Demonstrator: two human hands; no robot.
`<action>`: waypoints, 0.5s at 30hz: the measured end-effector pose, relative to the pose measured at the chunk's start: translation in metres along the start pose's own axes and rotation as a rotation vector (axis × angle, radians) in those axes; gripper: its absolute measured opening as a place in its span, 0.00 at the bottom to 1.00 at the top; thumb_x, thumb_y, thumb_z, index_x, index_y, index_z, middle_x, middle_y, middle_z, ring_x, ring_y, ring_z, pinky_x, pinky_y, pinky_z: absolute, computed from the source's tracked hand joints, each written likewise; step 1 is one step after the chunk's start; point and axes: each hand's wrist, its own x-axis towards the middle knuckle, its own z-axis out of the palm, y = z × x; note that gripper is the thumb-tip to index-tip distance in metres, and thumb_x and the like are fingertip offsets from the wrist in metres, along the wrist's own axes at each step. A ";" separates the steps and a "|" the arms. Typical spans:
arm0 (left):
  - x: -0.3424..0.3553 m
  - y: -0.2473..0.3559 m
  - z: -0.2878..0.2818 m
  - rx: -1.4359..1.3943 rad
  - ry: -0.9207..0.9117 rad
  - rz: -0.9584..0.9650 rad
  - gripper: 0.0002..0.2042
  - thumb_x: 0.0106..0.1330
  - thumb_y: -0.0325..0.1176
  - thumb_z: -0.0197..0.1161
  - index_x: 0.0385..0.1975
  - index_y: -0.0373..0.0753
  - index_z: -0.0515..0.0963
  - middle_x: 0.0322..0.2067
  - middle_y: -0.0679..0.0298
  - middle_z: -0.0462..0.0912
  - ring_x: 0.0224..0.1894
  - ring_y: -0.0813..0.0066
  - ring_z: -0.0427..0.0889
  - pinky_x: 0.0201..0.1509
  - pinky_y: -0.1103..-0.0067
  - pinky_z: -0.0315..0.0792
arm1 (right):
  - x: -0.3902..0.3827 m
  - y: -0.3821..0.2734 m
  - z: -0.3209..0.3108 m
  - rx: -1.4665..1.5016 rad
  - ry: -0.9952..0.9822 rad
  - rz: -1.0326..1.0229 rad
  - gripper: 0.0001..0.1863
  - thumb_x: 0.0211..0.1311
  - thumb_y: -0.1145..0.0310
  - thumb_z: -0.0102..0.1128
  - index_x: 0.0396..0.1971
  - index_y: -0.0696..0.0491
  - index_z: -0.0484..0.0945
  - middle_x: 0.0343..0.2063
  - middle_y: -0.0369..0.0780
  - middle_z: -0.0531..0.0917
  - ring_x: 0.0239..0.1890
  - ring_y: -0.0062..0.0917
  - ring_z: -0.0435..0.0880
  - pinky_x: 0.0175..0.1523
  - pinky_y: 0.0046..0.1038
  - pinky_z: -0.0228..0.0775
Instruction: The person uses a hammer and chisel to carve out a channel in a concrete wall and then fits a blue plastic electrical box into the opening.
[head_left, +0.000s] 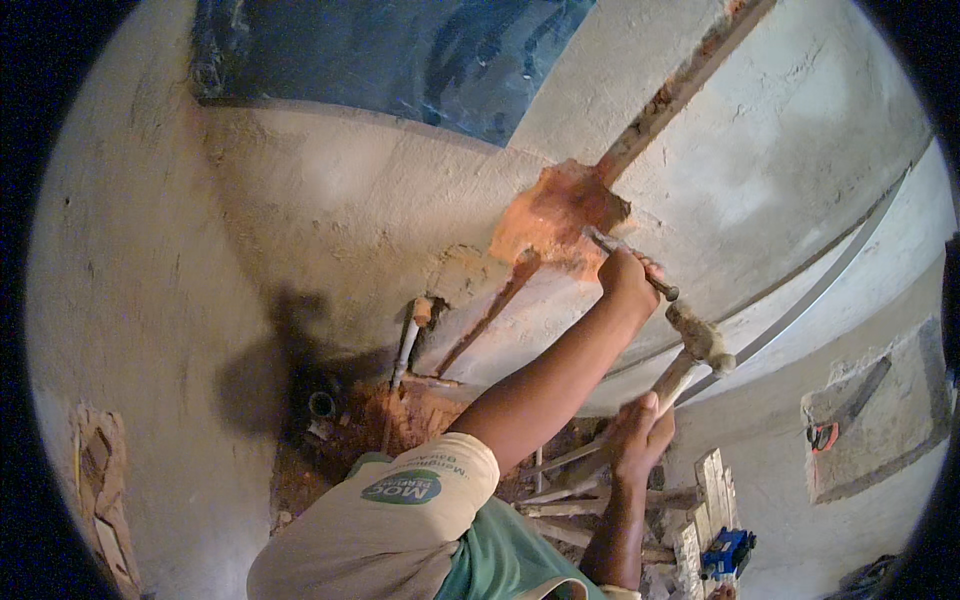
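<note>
My left hand (630, 275) is closed around a metal chisel (663, 289). The chisel's tip rests at the lower right of a rough reddish hollow (555, 215) broken into the plastered wall (340, 170). In my right hand (640, 440) is a hammer, gripped by its pale wooden handle (673, 380). Its worn, dusty head (700, 338) is close to the butt of the chisel, with a small gap between them. A straight channel (680, 90) runs up and right from the hollow, and a narrower groove (490, 315) leads down from it.
A dark blue panel (390, 60) covers the upper wall. A grey pipe with an orange cap (408, 340) juts out below the hollow. Lower right are wooden boards (715, 490) and a blue object (728, 552). A red-handled tool (823, 437) is by the right wall.
</note>
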 end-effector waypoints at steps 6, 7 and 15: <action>0.013 0.009 -0.003 -0.102 0.022 -0.030 0.06 0.57 0.26 0.40 0.18 0.40 0.59 0.13 0.67 0.61 0.12 0.77 0.59 0.16 0.81 0.58 | 0.024 -0.076 -0.029 0.060 0.262 -0.592 0.26 0.59 0.42 0.37 0.26 0.53 0.66 0.16 0.36 0.68 0.15 0.20 0.67 0.18 0.21 0.61; 0.013 0.009 -0.002 -0.116 0.030 -0.043 0.06 0.57 0.25 0.40 0.18 0.39 0.59 0.13 0.67 0.61 0.12 0.76 0.60 0.16 0.80 0.59 | 0.031 -0.092 -0.019 0.353 0.331 -0.718 0.26 0.59 0.42 0.36 0.27 0.53 0.67 0.16 0.37 0.69 0.15 0.21 0.67 0.19 0.21 0.62; 0.012 -0.004 -0.044 0.215 0.061 0.041 0.08 0.58 0.31 0.45 0.17 0.42 0.63 0.11 0.68 0.60 0.10 0.76 0.59 0.13 0.79 0.56 | -0.019 -0.002 -0.012 -0.036 -0.118 -0.029 0.21 0.60 0.49 0.45 0.22 0.53 0.63 0.10 0.32 0.66 0.11 0.15 0.63 0.16 0.18 0.57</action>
